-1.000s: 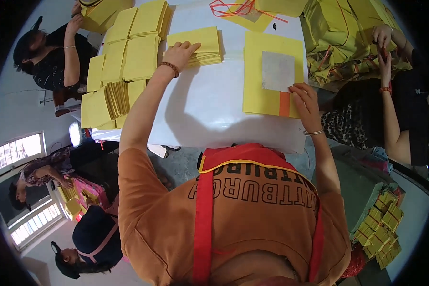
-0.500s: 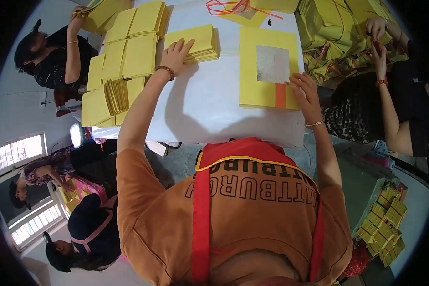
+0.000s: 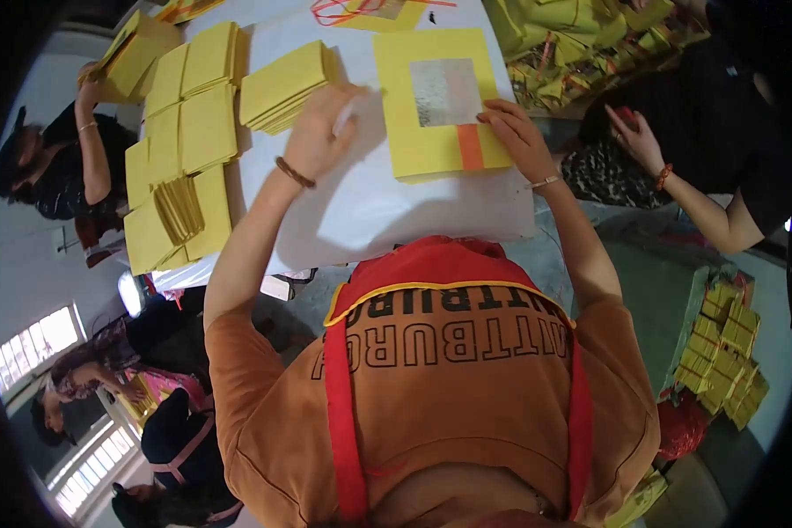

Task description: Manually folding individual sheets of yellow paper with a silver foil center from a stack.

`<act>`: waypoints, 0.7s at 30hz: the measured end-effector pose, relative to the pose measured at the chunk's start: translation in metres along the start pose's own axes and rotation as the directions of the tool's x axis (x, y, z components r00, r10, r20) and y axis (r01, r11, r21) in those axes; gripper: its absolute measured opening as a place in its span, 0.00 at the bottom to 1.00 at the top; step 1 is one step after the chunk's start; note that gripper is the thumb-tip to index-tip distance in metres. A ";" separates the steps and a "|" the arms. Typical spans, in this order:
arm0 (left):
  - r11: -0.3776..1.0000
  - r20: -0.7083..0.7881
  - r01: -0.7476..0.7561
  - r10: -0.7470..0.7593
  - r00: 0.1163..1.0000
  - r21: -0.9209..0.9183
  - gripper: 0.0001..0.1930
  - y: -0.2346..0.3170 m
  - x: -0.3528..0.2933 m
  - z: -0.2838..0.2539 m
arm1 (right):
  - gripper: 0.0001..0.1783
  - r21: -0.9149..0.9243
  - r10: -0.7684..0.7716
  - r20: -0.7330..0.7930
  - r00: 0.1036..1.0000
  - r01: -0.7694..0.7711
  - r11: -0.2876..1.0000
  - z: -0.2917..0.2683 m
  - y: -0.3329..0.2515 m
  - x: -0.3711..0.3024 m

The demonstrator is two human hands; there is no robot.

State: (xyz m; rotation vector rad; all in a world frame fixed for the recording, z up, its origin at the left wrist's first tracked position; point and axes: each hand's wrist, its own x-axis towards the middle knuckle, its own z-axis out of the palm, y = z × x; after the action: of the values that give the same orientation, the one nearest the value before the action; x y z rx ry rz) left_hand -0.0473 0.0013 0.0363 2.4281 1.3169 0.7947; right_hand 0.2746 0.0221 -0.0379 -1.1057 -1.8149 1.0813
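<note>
In front of me on the table lies a flat stack of yellow paper sheets (image 3: 400, 145). A silver square and an orange strip mark the top sheet. My right hand (image 3: 521, 141) rests on the stack's right edge, fingers stretched over the paper beside the silver square. My left hand (image 3: 319, 132) is between this stack and a small pile of folded yellow papers (image 3: 282, 84). Its fingers are apart and it holds nothing; it partly covers the pile's right end.
Rows of folded yellow paper bundles (image 3: 207, 128) cover the table's left side. Red plastic string (image 3: 352, 11) lies at the far edge. Co-workers handle things at left and right. More yellow bundles (image 3: 722, 352) sit low at the right, and a large heap (image 3: 581, 53) stands beyond the table.
My left hand has come off the folded pile and moved right, toward the sheet stack. My right hand has slid further onto the stack's edge. The whole view has shifted and turned slightly.
</note>
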 end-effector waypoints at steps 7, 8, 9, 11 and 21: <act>0.960 0.167 -0.272 0.257 0.952 0.071 0.16 0.050 -0.006 0.051 | 0.16 0.043 -0.002 0.017 1.000 0.001 0.999 0.002 -0.001 0.001; 0.961 0.152 -0.266 0.252 0.956 0.076 0.15 0.050 -0.005 0.052 | 0.16 0.105 0.031 0.022 0.999 -0.033 0.994 0.001 -0.002 -0.001; 0.961 0.155 -0.267 0.254 0.955 0.071 0.15 0.049 -0.004 0.052 | 0.16 0.105 0.036 0.019 0.999 -0.038 0.994 0.001 0.001 -0.002; 0.980 0.148 -0.182 0.193 0.970 -0.087 0.11 0.047 0.000 0.048 | 0.19 0.429 0.192 0.073 0.979 -0.204 0.880 0.001 0.003 0.001; 0.966 0.193 0.084 -0.036 0.980 -0.245 0.07 0.041 0.010 0.047 | 0.23 0.375 0.171 0.043 0.984 -0.175 0.910 -0.002 0.002 0.001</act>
State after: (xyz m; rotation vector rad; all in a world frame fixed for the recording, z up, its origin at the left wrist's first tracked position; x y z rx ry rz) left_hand 0.0126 -0.0120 0.0208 2.1920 1.1380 0.6550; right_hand 0.2768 0.0242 -0.0386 -1.0373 -1.4494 1.4712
